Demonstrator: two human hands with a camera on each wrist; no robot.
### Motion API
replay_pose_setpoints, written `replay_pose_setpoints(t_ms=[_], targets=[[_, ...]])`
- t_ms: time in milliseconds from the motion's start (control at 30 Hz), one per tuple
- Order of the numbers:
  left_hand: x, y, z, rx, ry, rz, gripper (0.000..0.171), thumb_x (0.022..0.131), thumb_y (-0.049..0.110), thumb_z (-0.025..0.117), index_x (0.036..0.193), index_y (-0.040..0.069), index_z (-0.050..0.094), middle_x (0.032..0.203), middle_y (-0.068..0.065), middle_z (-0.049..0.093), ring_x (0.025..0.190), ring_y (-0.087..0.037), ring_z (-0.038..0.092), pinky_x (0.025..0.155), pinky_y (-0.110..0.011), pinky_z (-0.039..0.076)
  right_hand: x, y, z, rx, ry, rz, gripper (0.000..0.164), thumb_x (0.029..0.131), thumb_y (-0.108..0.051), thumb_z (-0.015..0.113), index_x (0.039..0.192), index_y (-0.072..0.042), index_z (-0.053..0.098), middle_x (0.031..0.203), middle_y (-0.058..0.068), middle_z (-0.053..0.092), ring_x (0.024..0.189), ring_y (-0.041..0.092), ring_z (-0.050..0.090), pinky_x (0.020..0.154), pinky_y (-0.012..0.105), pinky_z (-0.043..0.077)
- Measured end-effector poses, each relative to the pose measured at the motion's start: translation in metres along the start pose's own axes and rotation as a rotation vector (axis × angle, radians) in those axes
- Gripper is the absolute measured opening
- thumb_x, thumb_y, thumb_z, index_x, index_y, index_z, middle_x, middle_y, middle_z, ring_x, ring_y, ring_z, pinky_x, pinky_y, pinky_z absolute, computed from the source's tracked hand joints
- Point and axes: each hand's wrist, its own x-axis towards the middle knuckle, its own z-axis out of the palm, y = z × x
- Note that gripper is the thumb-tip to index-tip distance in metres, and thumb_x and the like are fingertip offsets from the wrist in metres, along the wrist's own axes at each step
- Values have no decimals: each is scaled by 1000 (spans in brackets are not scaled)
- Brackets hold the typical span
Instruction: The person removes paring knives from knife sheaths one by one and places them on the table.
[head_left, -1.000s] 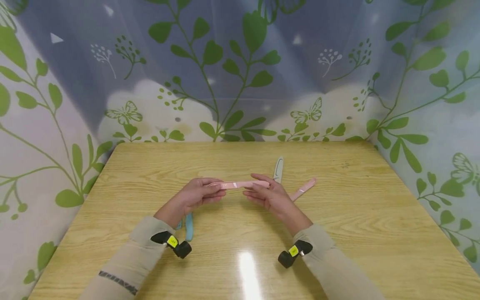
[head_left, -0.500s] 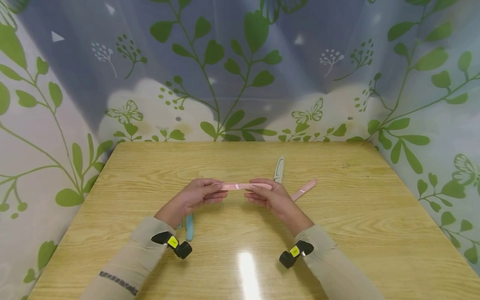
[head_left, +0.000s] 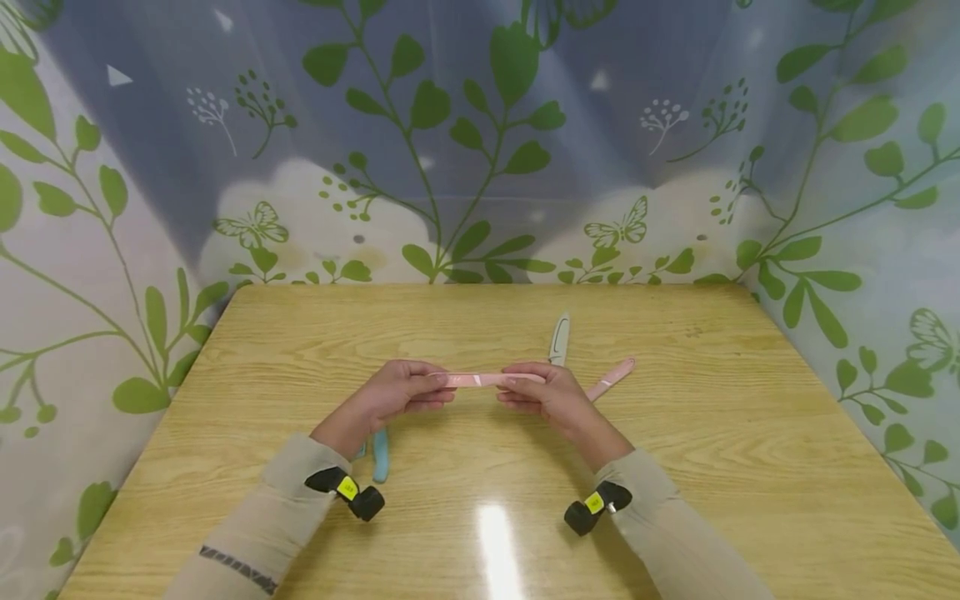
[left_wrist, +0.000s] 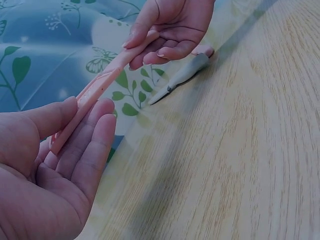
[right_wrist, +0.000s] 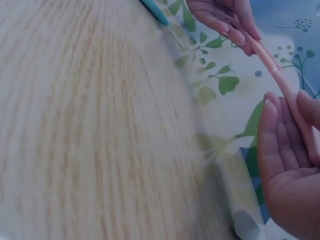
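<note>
Level above the table, a slim pink knife-like tool [head_left: 477, 380] with a pale band near its middle spans both hands. My left hand [head_left: 401, 388] pinches its left end between thumb and fingers. The smooth right end is held by my right hand [head_left: 551, 398], thumb on top. In the left wrist view, the pink tool [left_wrist: 95, 91] shows a slotted, sheath-like part near my left hand [left_wrist: 62, 160]. In the right wrist view its smooth part lies across the fingers of my right hand [right_wrist: 287, 150]. Both ends are partly hidden by the hands.
A pale knife [head_left: 558, 340] lies behind my right hand, tip pointing away. Beside it is another pink tool [head_left: 613, 378], partly covered. A blue-handled item [head_left: 381, 457] lies by my left wrist. Patterned curtains surround the wooden table [head_left: 675, 467].
Both hands have shifted slightly right and toward me with the pink tool, which now sits a little straighter. The items on the table have stayed put.
</note>
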Motion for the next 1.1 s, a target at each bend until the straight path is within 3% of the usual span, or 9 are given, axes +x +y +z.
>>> replay_pose_setpoints(t_ms=[267, 533, 900, 1100], targets=[[0, -2, 0, 9, 6, 11, 30, 97, 4, 54, 120, -14, 53, 96, -16, 72, 80, -14, 70, 86, -36, 55, -2, 0, -1, -5, 2, 0, 34, 92, 6, 56, 123, 18, 49, 81, 3, 75, 73, 16, 70, 68, 24, 59], [0, -1, 1, -3, 1, 20, 31, 96, 3, 54, 122, -15, 52, 103, -23, 70, 80, -13, 70, 77, -27, 58, -3, -3, -3, -3, -13, 4, 33, 92, 5, 56, 122, 17, 50, 82, 4, 74, 74, 16, 70, 68, 24, 59], [-1, -1, 0, 5, -11, 24, 32, 97, 5, 53, 123, -14, 51, 112, -29, 65, 82, -13, 69, 79, -27, 57, -5, -6, -5, -51, 8, 14, 33, 93, 2, 57, 123, 15, 51, 83, 8, 73, 73, 14, 70, 67, 21, 58], [-1, -1, 0, 0, -19, 30, 32, 97, 4, 52, 123, -14, 51, 104, -22, 70, 82, -14, 70, 79, -28, 57, -6, -6, -7, -58, 4, 10, 34, 93, 2, 56, 124, 16, 50, 81, 5, 73, 73, 12, 69, 66, 20, 58]])
